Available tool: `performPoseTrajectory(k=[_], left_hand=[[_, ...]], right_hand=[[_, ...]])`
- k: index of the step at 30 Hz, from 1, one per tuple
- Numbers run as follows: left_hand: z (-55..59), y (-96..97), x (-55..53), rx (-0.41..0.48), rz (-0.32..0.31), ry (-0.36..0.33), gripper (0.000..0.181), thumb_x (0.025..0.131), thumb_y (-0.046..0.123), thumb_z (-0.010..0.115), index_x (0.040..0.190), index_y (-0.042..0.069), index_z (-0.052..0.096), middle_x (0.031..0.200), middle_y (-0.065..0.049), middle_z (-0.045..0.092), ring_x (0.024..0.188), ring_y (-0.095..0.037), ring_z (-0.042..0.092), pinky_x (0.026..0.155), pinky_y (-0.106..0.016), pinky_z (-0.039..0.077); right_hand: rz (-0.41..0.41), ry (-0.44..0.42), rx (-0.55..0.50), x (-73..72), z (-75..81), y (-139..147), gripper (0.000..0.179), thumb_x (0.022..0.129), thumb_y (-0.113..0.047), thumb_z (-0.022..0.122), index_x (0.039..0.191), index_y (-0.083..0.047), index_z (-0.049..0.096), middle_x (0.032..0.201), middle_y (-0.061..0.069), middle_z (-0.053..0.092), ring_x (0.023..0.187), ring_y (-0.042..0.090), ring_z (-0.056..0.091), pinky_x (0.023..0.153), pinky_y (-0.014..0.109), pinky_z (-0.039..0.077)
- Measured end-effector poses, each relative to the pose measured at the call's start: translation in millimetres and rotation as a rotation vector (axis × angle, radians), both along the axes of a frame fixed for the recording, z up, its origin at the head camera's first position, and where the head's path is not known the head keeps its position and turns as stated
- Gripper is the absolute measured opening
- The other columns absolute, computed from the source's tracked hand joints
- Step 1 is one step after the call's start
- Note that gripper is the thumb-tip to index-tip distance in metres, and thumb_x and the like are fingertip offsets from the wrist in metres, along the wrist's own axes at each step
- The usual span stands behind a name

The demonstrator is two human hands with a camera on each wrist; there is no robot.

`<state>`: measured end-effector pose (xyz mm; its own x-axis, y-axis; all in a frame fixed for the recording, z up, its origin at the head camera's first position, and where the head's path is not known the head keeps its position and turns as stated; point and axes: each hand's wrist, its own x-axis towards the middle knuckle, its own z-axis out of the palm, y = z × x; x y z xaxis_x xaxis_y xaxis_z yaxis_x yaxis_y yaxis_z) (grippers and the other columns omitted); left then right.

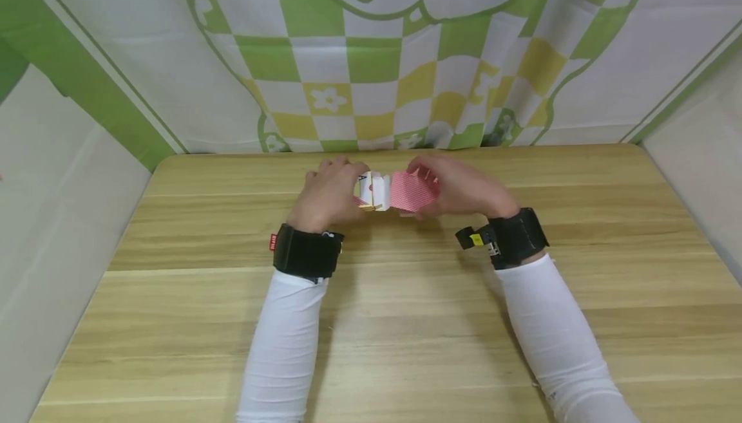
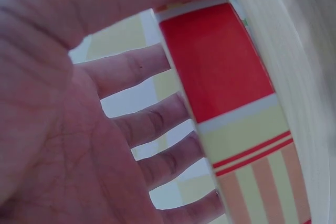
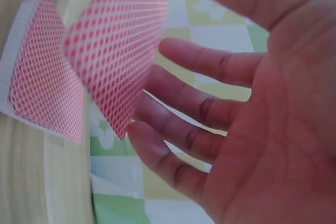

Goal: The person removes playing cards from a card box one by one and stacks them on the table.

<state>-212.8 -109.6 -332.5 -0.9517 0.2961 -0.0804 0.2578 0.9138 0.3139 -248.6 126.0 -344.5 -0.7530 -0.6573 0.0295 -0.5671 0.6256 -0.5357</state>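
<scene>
At the back of the table, my left hand [image 1: 330,194] grips a playing-card box [image 1: 379,191] between thumb and fingers. Its white flap end faces right, and an ace design shows beside it. In the left wrist view the box [image 2: 220,66] shows a red panel above tan stripes. My right hand [image 1: 458,185] pinches a red-patterned playing card [image 1: 413,191] close to the box's flap end. The right wrist view shows this card [image 3: 118,45] tilted, thumb at its top and fingertips along its far edge. Beyond it sits a thick stack of cards [image 3: 47,72], same red back, white edges.
The wooden table [image 1: 406,320] stretches out in front of both forearms. A green, white and yellow checked curtain [image 1: 371,56] hangs right behind its back edge, close past the hands. Black straps [image 1: 310,252] with cameras sit on both wrists.
</scene>
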Motion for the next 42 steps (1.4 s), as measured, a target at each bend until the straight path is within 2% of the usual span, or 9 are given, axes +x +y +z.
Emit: performPoseTrajectory(k=[7, 12, 15, 21, 27, 31, 35, 38, 42], left_hand=[[-1.3, -2.9, -0.1, 0.006, 0.008, 0.007, 0.066, 0.058, 0.024, 0.075, 0.120, 0.018, 0.054, 0.108, -0.005, 0.048, 0.101, -0.027, 0.040, 0.085, -0.051, 0.031], [-2.6, -3.0, -0.6, 0.003, 0.006, 0.008, 0.063, 0.060, 0.023, 0.073, 0.119, 0.018, 0.054, 0.107, -0.004, 0.047, 0.100, -0.028, 0.040, 0.085, -0.051, 0.031], [-2.6, -2.4, -0.7, -0.002, 0.002, 0.006, 0.064, 0.059, 0.022, 0.072, 0.121, 0.018, 0.054, 0.110, -0.005, 0.048, 0.102, -0.028, 0.040, 0.085, -0.052, 0.031], [-1.9, -0.9, -0.2, -0.014, -0.005, -0.003, 0.069, 0.058, 0.020, 0.071, 0.125, 0.019, 0.052, 0.116, -0.006, 0.048, 0.106, -0.029, 0.040, 0.087, -0.053, 0.030], [-1.6, 0.0, -0.3, -0.006, -0.004, -0.008, 0.070, 0.059, 0.020, 0.072, 0.125, 0.018, 0.052, 0.115, -0.006, 0.048, 0.108, -0.029, 0.039, 0.087, -0.052, 0.030], [-2.0, 0.5, -0.7, -0.009, -0.006, -0.011, 0.068, 0.060, 0.021, 0.072, 0.125, 0.018, 0.052, 0.115, -0.006, 0.048, 0.108, -0.029, 0.040, 0.087, -0.052, 0.030], [-2.2, 1.5, -0.8, -0.009, -0.009, -0.014, 0.067, 0.060, 0.020, 0.071, 0.125, 0.017, 0.052, 0.115, -0.006, 0.048, 0.107, -0.029, 0.040, 0.086, -0.052, 0.030], [-2.4, 2.1, -0.8, -0.010, -0.012, -0.016, 0.067, 0.061, 0.020, 0.071, 0.125, 0.017, 0.052, 0.114, -0.007, 0.048, 0.106, -0.029, 0.040, 0.085, -0.051, 0.030], [-2.8, 2.3, -1.0, -0.011, -0.016, -0.022, 0.068, 0.060, 0.021, 0.071, 0.125, 0.017, 0.052, 0.113, -0.007, 0.048, 0.104, -0.029, 0.040, 0.085, -0.050, 0.031]], right_hand=[[-0.050, -0.148, -0.196, -8.2, -5.4, 12, 0.060, 0.064, -0.035, 0.079, 0.116, -0.015, 0.056, 0.097, 0.003, 0.056, 0.088, 0.021, 0.052, 0.070, 0.032, 0.045], [-0.231, -0.286, -0.295, -11.3, -11.0, 9, 0.062, 0.067, -0.032, 0.078, 0.119, -0.012, 0.049, 0.102, 0.006, 0.057, 0.090, 0.021, 0.055, 0.073, 0.033, 0.046], [-0.332, -0.368, -0.411, -11.8, -13.5, 6, 0.055, 0.073, -0.024, 0.075, 0.118, -0.008, 0.048, 0.103, 0.010, 0.059, 0.092, 0.023, 0.057, 0.076, 0.034, 0.046], [-0.447, -0.439, -0.566, -11.6, -16.9, 4, 0.038, 0.082, -0.017, 0.066, 0.115, -0.003, 0.053, 0.105, 0.014, 0.058, 0.091, 0.025, 0.059, 0.075, 0.035, 0.048], [-0.446, -0.470, -0.606, -13.6, -19.0, 4, 0.031, 0.090, -0.015, 0.051, 0.118, 0.000, 0.051, 0.108, 0.015, 0.055, 0.096, 0.025, 0.054, 0.080, 0.036, 0.045], [-0.433, -0.488, -0.612, -13.5, -19.0, 2, 0.032, 0.092, -0.014, 0.044, 0.120, 0.000, 0.048, 0.110, 0.015, 0.053, 0.099, 0.025, 0.051, 0.083, 0.036, 0.042], [-0.450, -0.497, -0.630, -13.8, -20.3, 1, 0.034, 0.089, -0.010, 0.051, 0.121, 0.000, 0.046, 0.108, 0.017, 0.054, 0.094, 0.025, 0.054, 0.078, 0.035, 0.045], [-0.487, -0.487, -0.624, -14.4, -22.2, 1, 0.037, 0.084, -0.008, 0.060, 0.117, 0.001, 0.045, 0.099, 0.019, 0.059, 0.081, 0.023, 0.058, 0.070, 0.034, 0.047], [-0.530, -0.441, -0.527, -14.7, -26.7, -1, 0.043, 0.079, -0.012, 0.069, 0.113, -0.001, 0.045, 0.086, 0.017, 0.061, 0.069, 0.020, 0.057, 0.066, 0.035, 0.046]])
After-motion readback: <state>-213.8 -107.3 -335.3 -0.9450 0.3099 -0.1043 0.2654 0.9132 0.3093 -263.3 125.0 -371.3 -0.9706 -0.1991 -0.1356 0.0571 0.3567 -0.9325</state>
